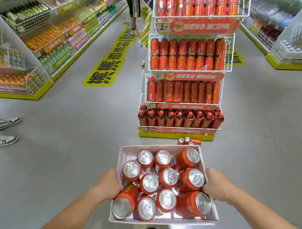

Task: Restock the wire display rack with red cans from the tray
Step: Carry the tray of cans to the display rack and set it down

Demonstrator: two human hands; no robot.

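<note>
Single wide-angle view taken from head height, aimed forward and down, tray seen close below, wire rack faced just beyond.

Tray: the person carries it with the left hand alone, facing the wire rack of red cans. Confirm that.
Not alone. The head view shows the left hand gripping the tray at its left side and the right hand at its right, facing the wire rack of red cans.
</note>
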